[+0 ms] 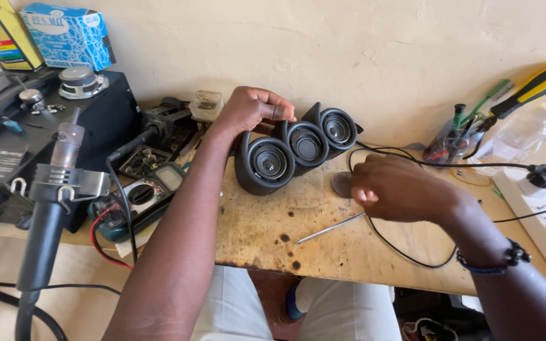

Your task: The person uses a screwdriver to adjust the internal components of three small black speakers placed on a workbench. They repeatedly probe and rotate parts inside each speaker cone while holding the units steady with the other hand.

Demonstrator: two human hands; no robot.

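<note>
Black moulded plastic, three round speaker cones in a row: that triple speaker housing (295,148) stands on the scorched wooden workbench (266,233), leaning back toward the wall, and your left hand (252,108) has it by the top rear edge, fingers curled tight over the rim. Keep that grip firm and low so the housing can't rock (it looks top-heavy to me). Your right hand (392,189) hovers just in front of it, fingers bunched together; whether they pinch anything I can't tell, since the knuckles hide the tips. Mind the thin black cable (406,252) looping under your wrist, and the slim metal rod (330,228) lying just beside it. The small dark disc (341,184) is half covered, and the housing's back is out of sight.
</note>
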